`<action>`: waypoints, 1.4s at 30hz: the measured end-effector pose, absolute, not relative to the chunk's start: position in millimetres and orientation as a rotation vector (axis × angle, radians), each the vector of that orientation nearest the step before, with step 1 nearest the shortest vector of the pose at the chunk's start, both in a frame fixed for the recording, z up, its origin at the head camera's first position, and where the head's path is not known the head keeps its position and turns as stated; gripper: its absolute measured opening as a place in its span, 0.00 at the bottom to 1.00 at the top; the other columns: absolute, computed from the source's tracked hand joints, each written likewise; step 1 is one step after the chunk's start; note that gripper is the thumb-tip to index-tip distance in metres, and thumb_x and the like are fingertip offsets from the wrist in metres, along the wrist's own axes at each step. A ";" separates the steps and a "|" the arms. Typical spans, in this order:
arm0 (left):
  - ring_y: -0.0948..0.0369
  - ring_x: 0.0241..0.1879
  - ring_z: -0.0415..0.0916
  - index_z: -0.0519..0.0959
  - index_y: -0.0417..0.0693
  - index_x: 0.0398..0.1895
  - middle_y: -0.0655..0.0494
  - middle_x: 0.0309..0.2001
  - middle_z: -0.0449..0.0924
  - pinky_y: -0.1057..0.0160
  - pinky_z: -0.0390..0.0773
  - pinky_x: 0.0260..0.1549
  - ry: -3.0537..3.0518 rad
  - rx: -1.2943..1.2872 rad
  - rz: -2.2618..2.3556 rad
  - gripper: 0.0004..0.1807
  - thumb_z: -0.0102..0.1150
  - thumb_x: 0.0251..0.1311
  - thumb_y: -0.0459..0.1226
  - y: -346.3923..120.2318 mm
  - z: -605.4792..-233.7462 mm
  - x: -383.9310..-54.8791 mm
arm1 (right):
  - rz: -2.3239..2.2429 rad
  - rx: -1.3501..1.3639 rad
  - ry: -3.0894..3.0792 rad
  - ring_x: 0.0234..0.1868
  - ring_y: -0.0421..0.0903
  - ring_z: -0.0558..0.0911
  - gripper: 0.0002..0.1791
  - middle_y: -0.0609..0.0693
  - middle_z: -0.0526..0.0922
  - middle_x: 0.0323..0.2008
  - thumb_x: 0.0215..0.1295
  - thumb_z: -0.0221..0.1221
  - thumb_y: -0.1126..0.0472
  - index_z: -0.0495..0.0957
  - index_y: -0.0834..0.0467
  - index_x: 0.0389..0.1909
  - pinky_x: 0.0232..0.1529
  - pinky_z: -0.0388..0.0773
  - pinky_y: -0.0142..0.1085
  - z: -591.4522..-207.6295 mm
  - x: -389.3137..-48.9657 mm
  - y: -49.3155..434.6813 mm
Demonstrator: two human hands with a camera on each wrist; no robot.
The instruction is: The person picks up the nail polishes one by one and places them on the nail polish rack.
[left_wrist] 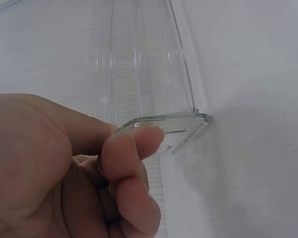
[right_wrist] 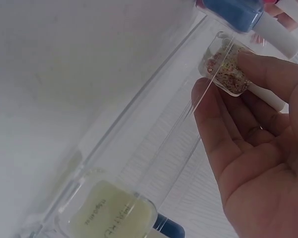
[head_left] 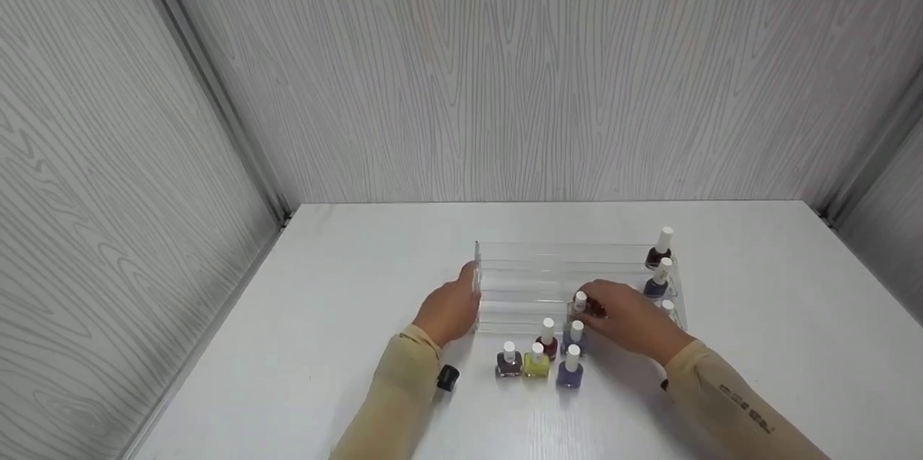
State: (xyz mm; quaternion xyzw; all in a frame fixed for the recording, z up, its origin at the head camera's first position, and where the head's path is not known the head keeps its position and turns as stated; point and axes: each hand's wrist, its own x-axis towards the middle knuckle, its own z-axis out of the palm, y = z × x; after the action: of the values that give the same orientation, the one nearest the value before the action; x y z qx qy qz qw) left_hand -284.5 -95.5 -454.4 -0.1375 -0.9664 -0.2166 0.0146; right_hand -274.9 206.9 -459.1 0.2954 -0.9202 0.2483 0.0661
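Observation:
My left hand (head_left: 451,308) grips the left end of a clear stepped rack (head_left: 523,276); in the left wrist view its thumb and fingers pinch the end panel (left_wrist: 174,121). Over the front part of the rack, my right hand (head_left: 631,319) pinches a nail polish bottle (right_wrist: 228,69) with multicoloured glitter and a white cap. At the rack's right end stand a dark red polish (head_left: 657,258), a dark blue one (head_left: 655,288) and a pale yellow one (right_wrist: 109,210), partly hidden by the hand in the head view.
Several more nail polishes stand before the rack: blue (head_left: 574,342), dark red (head_left: 546,347), grey (head_left: 509,365), yellow (head_left: 536,365) and purple (head_left: 570,375). A small black object (head_left: 447,378) lies by the left sleeve. Wood-patterned panels (head_left: 461,85) enclose the white table (head_left: 360,244).

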 end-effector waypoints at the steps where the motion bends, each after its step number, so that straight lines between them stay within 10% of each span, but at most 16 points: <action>1: 0.44 0.48 0.86 0.57 0.39 0.79 0.37 0.49 0.86 0.45 0.82 0.49 -3.010 -0.423 -0.674 0.30 0.48 0.79 0.37 -95.4 -454.6 -284.2 | 0.736 0.900 -2.771 0.30 0.38 0.70 0.09 0.39 0.72 0.27 0.66 0.68 0.63 0.76 0.51 0.32 0.33 0.71 0.35 -459.8 -275.1 206.6; 13: 0.45 0.47 0.86 0.58 0.40 0.79 0.39 0.48 0.87 0.45 0.83 0.48 -3.010 -0.420 -0.688 0.29 0.46 0.80 0.37 -90.2 -455.5 -283.2 | 0.696 0.937 -2.793 0.31 0.38 0.76 0.06 0.39 0.78 0.29 0.65 0.66 0.66 0.79 0.53 0.34 0.36 0.78 0.37 -464.5 -274.1 213.2; 20: 0.46 0.46 0.86 0.57 0.41 0.79 0.39 0.48 0.87 0.45 0.82 0.47 -3.015 -0.411 -0.684 0.29 0.44 0.80 0.38 -90.4 -454.6 -286.0 | 0.744 0.939 -2.775 0.46 0.49 0.85 0.20 0.52 0.83 0.49 0.67 0.67 0.67 0.76 0.61 0.58 0.48 0.83 0.44 -440.0 -256.2 225.7; 42: 0.43 0.37 0.86 0.56 0.36 0.77 0.36 0.38 0.86 0.44 0.83 0.39 -3.002 -0.483 -0.604 0.28 0.44 0.80 0.36 -98.2 -452.2 -282.2 | 0.791 1.246 -2.568 0.41 0.39 0.83 0.15 0.45 0.83 0.45 0.64 0.69 0.67 0.79 0.55 0.49 0.42 0.84 0.37 -420.8 -217.5 210.4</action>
State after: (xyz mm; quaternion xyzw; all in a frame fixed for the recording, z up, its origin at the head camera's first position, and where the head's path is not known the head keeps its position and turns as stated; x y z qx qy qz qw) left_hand -282.2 -98.2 -452.2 -0.1556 -0.9682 -0.1949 0.0206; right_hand -217.5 210.4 -420.8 0.4190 -0.8635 0.2660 0.0899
